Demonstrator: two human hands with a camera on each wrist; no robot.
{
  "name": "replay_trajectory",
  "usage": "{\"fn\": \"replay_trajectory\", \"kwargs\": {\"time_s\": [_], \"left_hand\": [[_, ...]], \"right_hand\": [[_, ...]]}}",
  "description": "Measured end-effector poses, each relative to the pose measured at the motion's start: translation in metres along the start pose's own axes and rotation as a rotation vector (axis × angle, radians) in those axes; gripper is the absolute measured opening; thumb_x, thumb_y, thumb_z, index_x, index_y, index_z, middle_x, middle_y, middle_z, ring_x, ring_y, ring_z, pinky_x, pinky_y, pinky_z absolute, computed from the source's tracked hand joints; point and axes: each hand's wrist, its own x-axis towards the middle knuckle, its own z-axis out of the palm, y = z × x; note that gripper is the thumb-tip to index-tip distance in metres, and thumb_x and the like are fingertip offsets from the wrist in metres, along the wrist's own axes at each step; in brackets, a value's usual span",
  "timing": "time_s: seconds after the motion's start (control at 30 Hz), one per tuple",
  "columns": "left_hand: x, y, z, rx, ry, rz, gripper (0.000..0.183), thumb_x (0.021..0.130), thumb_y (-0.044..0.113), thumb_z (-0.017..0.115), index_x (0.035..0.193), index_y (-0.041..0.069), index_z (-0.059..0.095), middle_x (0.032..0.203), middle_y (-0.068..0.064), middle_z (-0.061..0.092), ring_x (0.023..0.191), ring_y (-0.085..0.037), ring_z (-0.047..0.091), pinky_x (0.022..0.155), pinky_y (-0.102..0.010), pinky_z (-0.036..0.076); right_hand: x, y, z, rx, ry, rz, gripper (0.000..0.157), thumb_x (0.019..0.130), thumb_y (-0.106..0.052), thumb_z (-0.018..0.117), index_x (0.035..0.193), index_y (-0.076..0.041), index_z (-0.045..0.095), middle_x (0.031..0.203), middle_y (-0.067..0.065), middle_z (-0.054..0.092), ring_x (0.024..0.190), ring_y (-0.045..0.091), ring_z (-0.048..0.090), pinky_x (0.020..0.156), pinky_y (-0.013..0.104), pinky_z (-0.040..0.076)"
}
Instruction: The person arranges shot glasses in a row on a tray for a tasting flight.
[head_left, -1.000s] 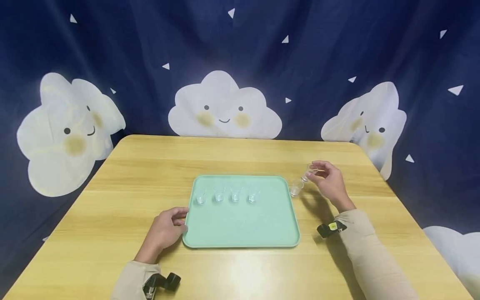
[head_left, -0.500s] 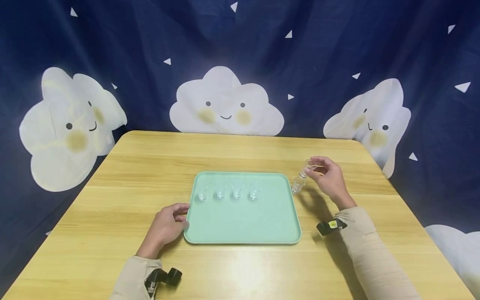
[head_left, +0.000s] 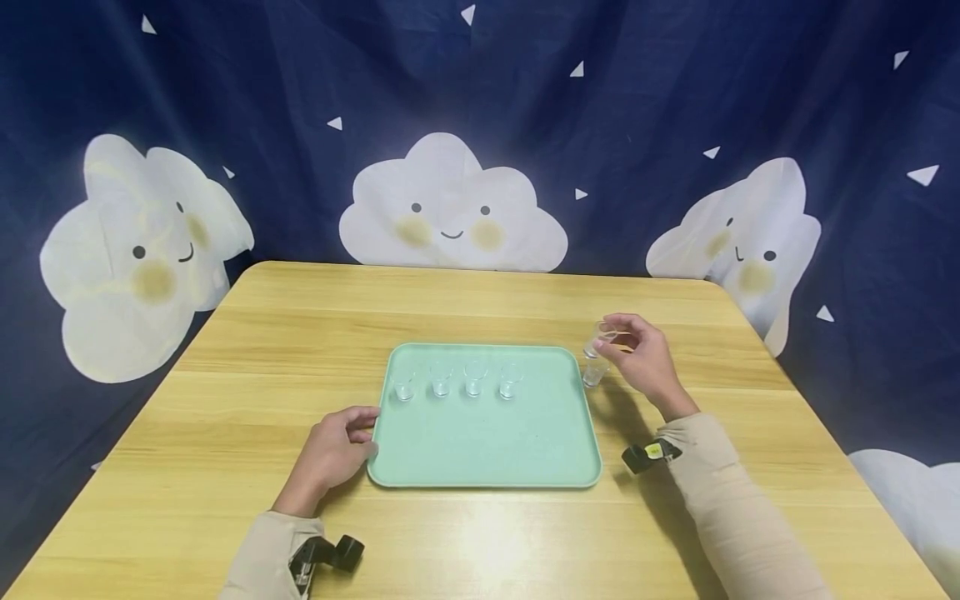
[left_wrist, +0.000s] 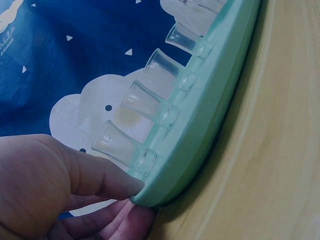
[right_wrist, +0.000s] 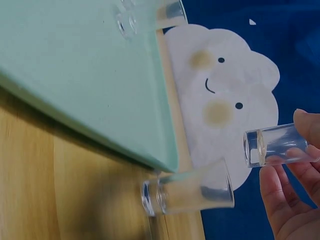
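Observation:
My right hand pinches a small clear shot glass between thumb and fingertips, raised upright beyond the tray's right edge. A second shot glass stands on the table just outside the tray's far right corner, below the held one. Thumb over the rim and fingers below it, my left hand grips the left edge of the pale green tray. Several more shot glasses stand upright in a row along the tray's far left part, among them the leftmost glass near my left thumb.
The wooden table spreads out around the tray on all sides. Behind it hangs a dark blue curtain with white clouds and small triangles. Both wrists carry black camera mounts over beige sleeves.
My right hand has moved left with the held glass, closer to the tray's far right corner. My left hand stays at the tray edge. The head view has shifted slightly.

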Motion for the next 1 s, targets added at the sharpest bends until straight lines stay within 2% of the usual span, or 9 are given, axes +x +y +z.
{"fn": "replay_trajectory", "kwargs": {"time_s": [0.27,0.6,0.87,0.93,1.0], "left_hand": [[-0.001,0.0,0.0,-0.002,-0.004,0.009,0.046,0.079,-0.002,0.065,0.125,-0.001,0.062,0.117,-0.015,0.065,0.094,-0.022,0.063,0.082,-0.039,0.051],[-0.001,0.0,-0.001,-0.011,-0.006,0.0,0.046,0.08,-0.002,0.064,0.126,-0.001,0.061,0.118,-0.015,0.065,0.095,-0.023,0.063,0.083,-0.041,0.051],[-0.004,-0.001,0.0,-0.008,-0.011,-0.022,0.047,0.08,0.0,0.065,0.126,0.0,0.061,0.119,-0.013,0.065,0.096,-0.023,0.063,0.083,-0.041,0.05],[-0.004,0.0,0.0,-0.011,-0.01,-0.02,0.047,0.08,-0.001,0.064,0.126,0.0,0.061,0.118,-0.014,0.065,0.096,-0.023,0.063,0.083,-0.041,0.05],[-0.003,0.001,-0.001,-0.014,-0.004,-0.01,0.047,0.079,-0.001,0.064,0.126,0.0,0.061,0.118,-0.014,0.065,0.096,-0.023,0.063,0.083,-0.042,0.05]], "right_hand": [[-0.002,-0.006,0.01,0.016,-0.043,0.016,0.039,0.085,-0.002,0.072,0.12,0.007,0.058,0.113,0.024,0.061,0.085,0.006,0.063,0.073,0.019,0.052],[-0.003,-0.01,0.021,0.017,-0.08,0.006,0.039,0.084,0.001,0.072,0.12,0.007,0.058,0.111,0.024,0.062,0.084,0.01,0.064,0.071,0.02,0.052],[-0.018,-0.036,0.031,-0.008,-0.13,-0.001,0.033,0.084,0.008,0.067,0.115,0.015,0.056,0.107,0.031,0.06,0.092,0.039,0.063,0.065,0.024,0.054],[-0.02,-0.039,0.033,-0.012,-0.138,-0.013,0.033,0.084,0.009,0.066,0.115,0.016,0.055,0.107,0.031,0.06,0.092,0.041,0.063,0.066,0.022,0.053],[-0.017,-0.033,0.035,-0.005,-0.137,-0.019,0.033,0.084,0.009,0.067,0.115,0.015,0.056,0.108,0.031,0.06,0.092,0.04,0.063,0.066,0.021,0.053]]}}
